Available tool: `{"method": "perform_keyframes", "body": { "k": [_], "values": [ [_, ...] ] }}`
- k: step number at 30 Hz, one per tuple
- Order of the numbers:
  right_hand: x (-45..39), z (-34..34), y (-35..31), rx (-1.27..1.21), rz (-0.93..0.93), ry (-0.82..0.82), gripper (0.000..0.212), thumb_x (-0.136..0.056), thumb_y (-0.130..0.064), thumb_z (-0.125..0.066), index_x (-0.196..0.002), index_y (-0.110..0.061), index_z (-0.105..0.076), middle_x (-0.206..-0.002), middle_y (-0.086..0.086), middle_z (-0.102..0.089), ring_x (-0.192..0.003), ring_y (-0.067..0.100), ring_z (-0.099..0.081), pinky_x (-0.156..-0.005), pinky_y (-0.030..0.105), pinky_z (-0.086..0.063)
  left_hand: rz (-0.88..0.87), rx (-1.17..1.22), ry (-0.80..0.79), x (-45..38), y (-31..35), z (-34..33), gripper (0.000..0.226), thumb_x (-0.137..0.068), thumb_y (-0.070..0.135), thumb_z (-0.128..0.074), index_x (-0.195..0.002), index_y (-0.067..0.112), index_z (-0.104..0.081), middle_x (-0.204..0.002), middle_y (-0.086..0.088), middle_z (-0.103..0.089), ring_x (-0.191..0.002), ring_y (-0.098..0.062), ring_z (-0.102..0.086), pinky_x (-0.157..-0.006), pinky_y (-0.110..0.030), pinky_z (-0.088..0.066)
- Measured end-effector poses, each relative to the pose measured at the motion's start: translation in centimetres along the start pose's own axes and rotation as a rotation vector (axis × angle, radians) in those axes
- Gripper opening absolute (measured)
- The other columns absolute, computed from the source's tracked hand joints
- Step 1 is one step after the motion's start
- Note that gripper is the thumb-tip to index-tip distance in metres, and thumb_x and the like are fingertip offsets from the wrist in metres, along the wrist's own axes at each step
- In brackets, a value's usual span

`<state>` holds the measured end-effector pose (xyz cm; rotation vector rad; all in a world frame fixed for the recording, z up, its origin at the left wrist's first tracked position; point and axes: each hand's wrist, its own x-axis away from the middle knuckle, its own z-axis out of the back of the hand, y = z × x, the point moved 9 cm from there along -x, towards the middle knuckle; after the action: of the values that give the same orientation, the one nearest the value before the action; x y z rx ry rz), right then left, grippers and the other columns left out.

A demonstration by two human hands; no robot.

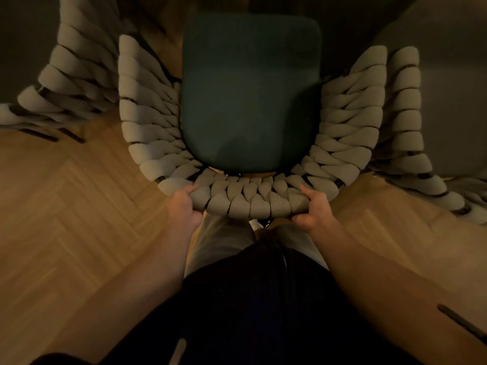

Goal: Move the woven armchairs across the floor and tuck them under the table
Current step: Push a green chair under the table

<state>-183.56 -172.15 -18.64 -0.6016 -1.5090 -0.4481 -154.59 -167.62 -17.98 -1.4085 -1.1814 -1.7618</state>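
Armchair [253,204] faces away, both hands' [184,206] [312,209] grip clenched round its woven backrest.

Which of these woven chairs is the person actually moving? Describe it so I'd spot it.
On the herringbone wood floor, three woven armchairs stand side by side. It is the middle armchair, directly in front of the person. Unlike its neighbours, its dark green seat cushion shows fully, and the left hand and right hand grip its backrest.

Both hands grip the near top rim of the middle woven armchair [253,204]: left hand [184,209] and right hand [313,209], thumbs over the woven cord. Dark green seat cushion [250,96] inside. Second woven armchair [66,83] just left, third [411,127] just right. Herringbone wood floor [66,219]. Dim light.
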Motion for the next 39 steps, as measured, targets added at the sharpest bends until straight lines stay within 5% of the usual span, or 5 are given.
{"method": "perform_keyframes", "body": {
  "k": [6, 10, 15, 29, 39],
  "values": [
    [0.8, -0.2, -0.4, -0.025, 0.019, 0.059, 0.045, -0.085, 0.001, -0.065, -0.129, -0.006, -0.06, -0.123, 0.023, -0.065, -0.107, 0.044, -0.065, -0.073, 0.055, -0.056, -0.051, 0.016, 0.03, 0.4, 0.9, 0.0, 0.052, -0.087, -0.003, -0.061, -0.138, 0.004, -0.051, -0.126, -0.02, -0.064, -0.108, -0.037, -0.067, -0.073, -0.046, -0.061],
    [1.2, -1.3, -2.0, -0.049, 0.077, 0.039, 0.046, -0.082, 0.005, -0.063, -0.127, -0.006, -0.058, -0.124, 0.023, -0.063, -0.108, 0.044, -0.065, -0.081, 0.055, -0.057, -0.088, 0.067, 0.01, 0.8, 2.5, -1.4, 0.057, -0.08, -0.007, -0.062, -0.135, 0.004, -0.053, -0.127, -0.021, -0.063, -0.108, -0.039, -0.067, -0.07, -0.047, -0.062],
    [2.3, -1.9, -3.9, -0.043, 0.11, 0.025, 0.049, -0.08, 0.004, -0.065, -0.129, -0.005, -0.06, -0.123, 0.022, -0.066, -0.106, 0.042, -0.067, -0.069, 0.049, -0.061, -0.091, 0.087, -0.035, 1.9, 3.0, -2.5, 0.053, -0.082, -0.006, -0.06, -0.134, 0.003, -0.054, -0.124, -0.022, -0.064, -0.108, -0.038, -0.067, -0.062, -0.041, -0.062],
    [-0.2, -7.6, -8.5, -0.023, 0.151, 0.024, 0.051, -0.083, 0.005, -0.064, -0.131, -0.01, -0.057, -0.123, 0.023, -0.065, -0.108, 0.044, -0.066, -0.08, 0.056, -0.058, -0.08, 0.094, -0.038, -1.8, 5.9, -8.2, 0.057, -0.084, -0.008, -0.06, -0.138, 0.007, -0.048, -0.128, -0.021, -0.059, -0.11, -0.038, -0.064, -0.093, -0.051, -0.057],
    [-0.8, -12.3, -12.3, 0.117, 0.141, 0.061, 0.046, -0.085, 0.0, -0.062, -0.13, -0.009, -0.056, -0.121, 0.023, -0.065, -0.103, 0.043, -0.068, -0.077, 0.056, -0.059, -0.1, 0.007, -0.034, -2.5, 9.9, -13.3, 0.048, -0.087, -0.007, -0.059, -0.132, 0.007, -0.046, -0.119, -0.022, -0.059, -0.107, -0.039, -0.064, -0.088, -0.053, -0.058]
  ]
}}
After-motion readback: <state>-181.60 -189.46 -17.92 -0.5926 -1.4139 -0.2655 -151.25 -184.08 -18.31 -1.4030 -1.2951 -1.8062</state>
